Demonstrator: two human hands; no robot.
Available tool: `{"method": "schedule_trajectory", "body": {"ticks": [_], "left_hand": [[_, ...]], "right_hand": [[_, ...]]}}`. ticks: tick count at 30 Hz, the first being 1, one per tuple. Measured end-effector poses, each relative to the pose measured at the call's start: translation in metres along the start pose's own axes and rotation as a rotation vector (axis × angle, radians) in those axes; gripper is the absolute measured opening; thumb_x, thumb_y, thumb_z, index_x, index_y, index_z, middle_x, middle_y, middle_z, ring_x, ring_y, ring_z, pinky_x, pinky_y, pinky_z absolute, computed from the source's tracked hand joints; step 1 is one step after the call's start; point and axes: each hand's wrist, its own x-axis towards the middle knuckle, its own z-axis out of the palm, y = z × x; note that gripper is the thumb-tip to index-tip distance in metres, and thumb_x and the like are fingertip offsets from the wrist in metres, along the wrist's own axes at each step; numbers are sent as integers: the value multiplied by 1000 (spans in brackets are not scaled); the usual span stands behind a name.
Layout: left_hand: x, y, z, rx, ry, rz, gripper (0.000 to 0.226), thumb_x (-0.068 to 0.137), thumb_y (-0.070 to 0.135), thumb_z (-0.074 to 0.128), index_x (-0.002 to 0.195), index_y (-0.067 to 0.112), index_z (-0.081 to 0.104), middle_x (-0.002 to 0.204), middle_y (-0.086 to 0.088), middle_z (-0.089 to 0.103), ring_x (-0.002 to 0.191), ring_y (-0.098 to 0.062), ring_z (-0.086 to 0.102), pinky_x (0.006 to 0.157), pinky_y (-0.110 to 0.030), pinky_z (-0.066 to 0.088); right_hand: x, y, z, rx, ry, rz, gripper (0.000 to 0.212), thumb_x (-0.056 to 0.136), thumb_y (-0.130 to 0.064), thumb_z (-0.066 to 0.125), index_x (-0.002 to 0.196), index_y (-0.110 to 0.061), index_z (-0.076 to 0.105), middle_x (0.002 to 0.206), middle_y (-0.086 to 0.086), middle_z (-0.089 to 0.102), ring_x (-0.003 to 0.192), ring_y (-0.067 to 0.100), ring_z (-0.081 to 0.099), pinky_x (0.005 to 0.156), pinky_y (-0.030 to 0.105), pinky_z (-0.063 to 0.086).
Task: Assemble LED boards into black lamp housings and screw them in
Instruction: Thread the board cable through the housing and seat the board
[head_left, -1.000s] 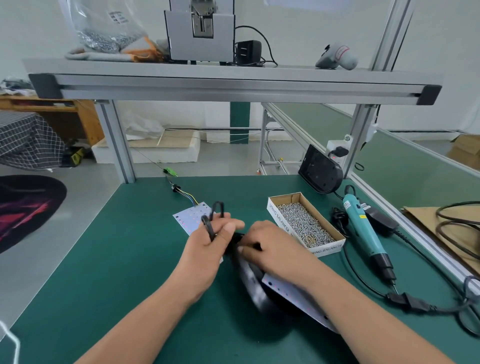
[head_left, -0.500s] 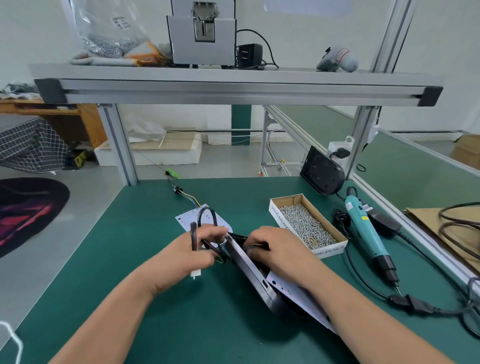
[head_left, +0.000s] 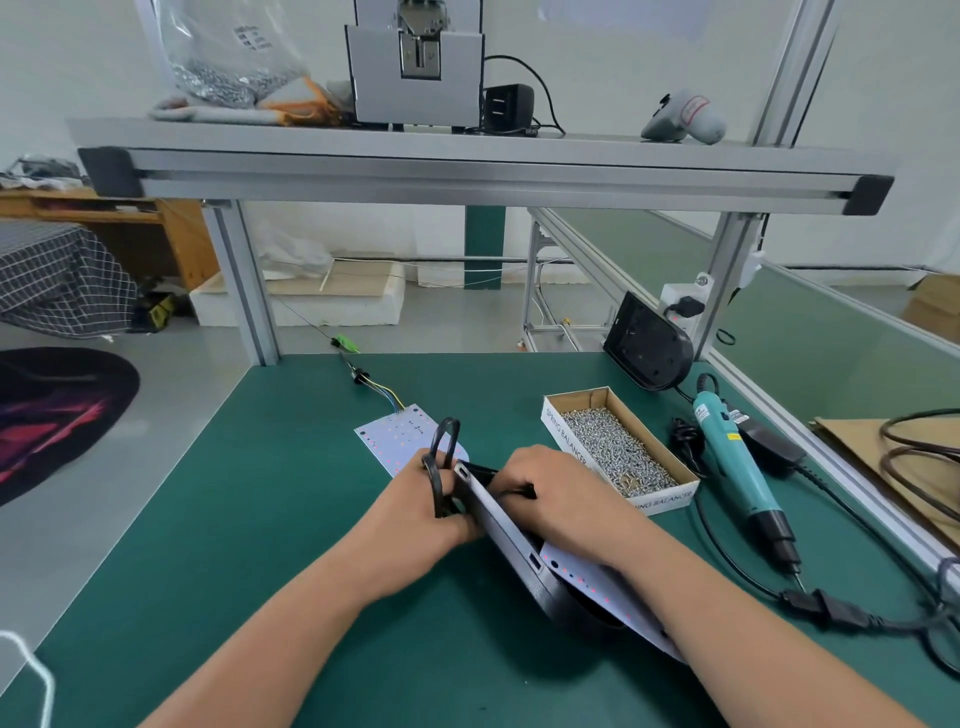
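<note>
A black lamp housing (head_left: 524, 551) stands tilted on edge in the middle of the green bench, with a white LED board (head_left: 597, 587) lying partly under it and under my right forearm. My left hand (head_left: 434, 506) holds black scissors (head_left: 441, 457) by the handles right at the housing's upper end. My right hand (head_left: 550, 493) grips the housing's top edge, fingers curled round a black wire there. A second white LED board (head_left: 395, 434) with coloured wires lies flat just behind my left hand.
A cardboard box of screws (head_left: 618, 447) sits to the right of my hands. A teal electric screwdriver (head_left: 737, 462) with its black cable lies further right. Another black housing (head_left: 647, 340) leans against the frame post. An aluminium shelf (head_left: 467, 166) spans overhead.
My left hand has turned the scissors and brought them in against the housing's upper end. The housing has tipped more upright. My right hand stays on its top edge.
</note>
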Motion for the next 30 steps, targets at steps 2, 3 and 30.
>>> {"method": "schedule_trajectory", "body": {"ticks": [2,3,30], "left_hand": [[1,0,5,6,47,-14,6,82,19,73,88,17,75,99,2,67,89,-19,64,83,-46,55],[3,1,7,22,66,-21,4,80,18,72,83,16,72,95,-3,65,85,-22,62,79,-49,54],[2,9,3,-138,-49,-16,43,87,7,81,117,26,55,114,4,77,111,-18,73,94,-48,58]], "right_hand": [[0,0,-2,-3,-48,-24,20,90,-8,59,71,-9,62,81,27,55,79,41,55,67,46,42],[-2,2,-3,5,-56,-17,16,91,-8,57,77,-5,65,86,29,57,85,42,56,74,48,44],[-14,32,-20,569,227,88,25,109,-12,53,96,-22,72,85,-9,71,78,4,60,74,22,47]]}}
